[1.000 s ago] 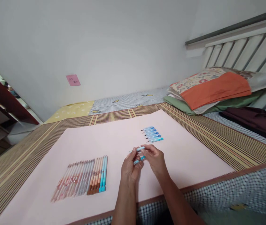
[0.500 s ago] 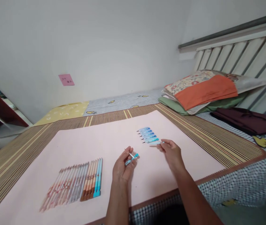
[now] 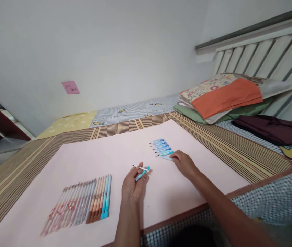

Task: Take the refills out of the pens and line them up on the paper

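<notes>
My left hand (image 3: 132, 183) is closed around a blue pen barrel (image 3: 142, 173), with a thin white refill (image 3: 139, 167) sticking out above the fingers. My right hand (image 3: 184, 163) rests low on the pink sheet (image 3: 104, 157), its fingertips pinched on a light blue pen piece (image 3: 167, 158) at the near end of a short row of blue pen pieces (image 3: 161, 146). A long row of whole pens (image 3: 80, 203), pink, clear, brown and blue, lies to the left of my left hand.
The pink sheet lies on a striped mat (image 3: 238, 144) over a checked bedsheet (image 3: 272, 199). Folded cloths and a pillow (image 3: 223, 97) sit at the back right beside a dark red cloth (image 3: 269, 128). A pink note (image 3: 70, 87) hangs on the wall.
My hands have parted. The right hand carried the light blue piece away from the left hand and lowered it to the near end of the short blue row. The left hand kept the barrel and refill.
</notes>
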A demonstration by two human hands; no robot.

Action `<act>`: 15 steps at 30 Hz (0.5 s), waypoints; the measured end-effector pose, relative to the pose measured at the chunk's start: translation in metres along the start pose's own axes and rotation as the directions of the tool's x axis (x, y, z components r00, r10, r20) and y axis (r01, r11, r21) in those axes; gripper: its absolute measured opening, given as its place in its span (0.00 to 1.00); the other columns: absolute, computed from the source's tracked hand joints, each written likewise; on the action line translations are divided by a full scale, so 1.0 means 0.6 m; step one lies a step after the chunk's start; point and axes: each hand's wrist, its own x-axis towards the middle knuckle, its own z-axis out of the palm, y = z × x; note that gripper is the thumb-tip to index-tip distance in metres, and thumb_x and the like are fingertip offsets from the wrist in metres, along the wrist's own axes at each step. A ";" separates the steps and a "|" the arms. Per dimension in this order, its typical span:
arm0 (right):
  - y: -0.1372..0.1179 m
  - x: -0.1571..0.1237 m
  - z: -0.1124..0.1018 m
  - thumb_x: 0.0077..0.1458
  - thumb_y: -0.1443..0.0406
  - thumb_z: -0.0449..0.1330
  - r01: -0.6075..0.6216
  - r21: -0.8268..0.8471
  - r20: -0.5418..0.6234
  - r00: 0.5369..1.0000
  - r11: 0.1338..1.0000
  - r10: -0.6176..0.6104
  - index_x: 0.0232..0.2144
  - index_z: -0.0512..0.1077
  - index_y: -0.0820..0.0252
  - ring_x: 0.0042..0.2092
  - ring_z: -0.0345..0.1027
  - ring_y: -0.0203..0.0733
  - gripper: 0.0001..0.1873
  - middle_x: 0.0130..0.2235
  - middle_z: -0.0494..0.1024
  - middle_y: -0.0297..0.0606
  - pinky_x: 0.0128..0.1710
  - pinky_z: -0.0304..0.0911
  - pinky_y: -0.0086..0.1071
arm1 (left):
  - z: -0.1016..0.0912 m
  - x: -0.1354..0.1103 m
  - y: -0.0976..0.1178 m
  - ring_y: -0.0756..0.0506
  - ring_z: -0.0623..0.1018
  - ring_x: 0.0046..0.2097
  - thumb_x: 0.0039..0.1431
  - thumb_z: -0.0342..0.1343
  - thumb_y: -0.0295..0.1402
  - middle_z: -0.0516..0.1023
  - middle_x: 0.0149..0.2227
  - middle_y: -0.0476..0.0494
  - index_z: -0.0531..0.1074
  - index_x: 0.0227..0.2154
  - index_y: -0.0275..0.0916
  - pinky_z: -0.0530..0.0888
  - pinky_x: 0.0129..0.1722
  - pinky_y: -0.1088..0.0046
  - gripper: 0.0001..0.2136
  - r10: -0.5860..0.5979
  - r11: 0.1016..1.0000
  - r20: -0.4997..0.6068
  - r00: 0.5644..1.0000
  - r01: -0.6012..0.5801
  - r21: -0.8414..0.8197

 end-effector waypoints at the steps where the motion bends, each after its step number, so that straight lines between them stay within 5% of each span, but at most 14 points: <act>1: -0.003 0.001 -0.004 0.58 0.70 0.53 0.030 -0.059 0.014 0.999 0.998 -0.029 0.34 0.78 0.56 0.42 0.72 0.43 0.13 0.40 0.80 0.39 0.43 0.63 0.35 | 0.002 -0.001 0.000 0.55 0.70 0.22 0.62 0.52 0.16 0.71 0.28 0.46 0.73 0.34 0.33 0.73 0.20 0.80 0.08 -0.011 1.000 -0.010 1.000 0.011 -0.002; 15: -0.018 0.023 -0.012 0.61 0.74 0.55 0.249 -0.412 0.181 0.965 0.876 -0.189 0.35 0.77 0.58 0.43 0.69 0.45 0.12 0.40 0.79 0.41 0.43 0.52 0.36 | -0.002 0.002 0.002 0.53 0.72 0.22 0.70 0.49 0.23 0.72 0.25 0.49 0.74 0.48 0.30 0.74 0.21 0.78 0.11 -0.045 0.998 0.042 0.998 0.047 -0.034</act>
